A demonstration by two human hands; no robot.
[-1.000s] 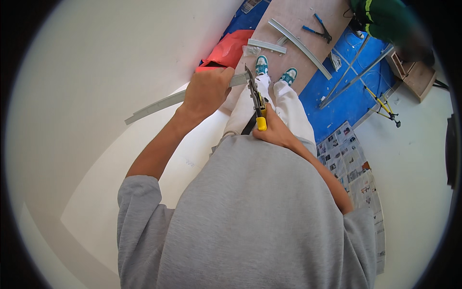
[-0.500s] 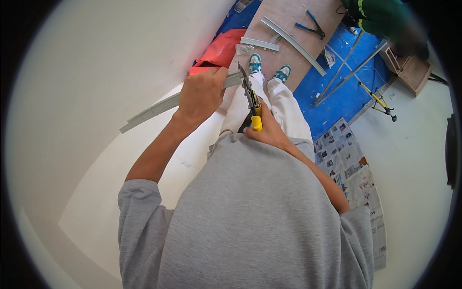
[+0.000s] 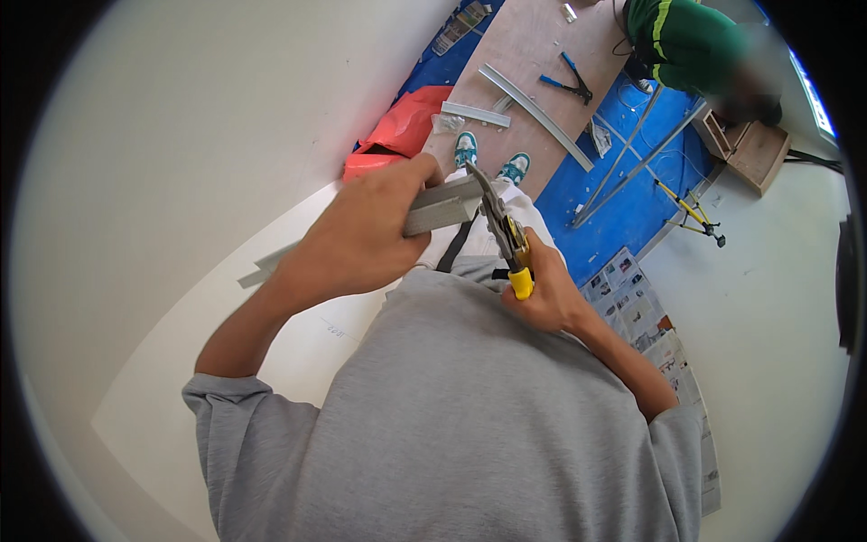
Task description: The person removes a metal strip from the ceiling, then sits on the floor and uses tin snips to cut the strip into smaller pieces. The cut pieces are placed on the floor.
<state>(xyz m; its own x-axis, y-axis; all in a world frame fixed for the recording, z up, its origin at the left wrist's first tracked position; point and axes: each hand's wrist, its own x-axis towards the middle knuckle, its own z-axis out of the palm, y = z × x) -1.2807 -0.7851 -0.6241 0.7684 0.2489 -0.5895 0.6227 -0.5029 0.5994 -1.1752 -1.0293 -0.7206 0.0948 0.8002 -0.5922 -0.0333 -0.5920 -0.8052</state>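
Observation:
My left hand (image 3: pixel 361 230) is closed around a length of grey metal channel (image 3: pixel 442 213), whose far portion runs out past the wrist toward the left wall. Its near end is held up in front of my waist. In my right hand (image 3: pixel 551 289) are tin snips (image 3: pixel 503 224) with yellow grips, fingers wrapped around the handles. The snips' jaws point up and left, right at the channel's end. Whether the blades touch the metal or grip its edge I cannot tell.
Metal channel strips (image 3: pixel 537 113) and a blue-handled hand tool (image 3: pixel 569 79) lie on a wooden board (image 3: pixel 495 34) under my feet. A red bag (image 3: pixel 406 125) sits by the left wall. Right are blue sheeting (image 3: pixel 623 212), a yellow-black stand (image 3: pixel 691 212), newspaper (image 3: pixel 637 303), a wooden box (image 3: pixel 757 155) and a person in green (image 3: pixel 691 45).
Both hands have come nearer to my body, with the channel and snips in them. The channel's end has turned to show its profile. My right hand has shifted right and down.

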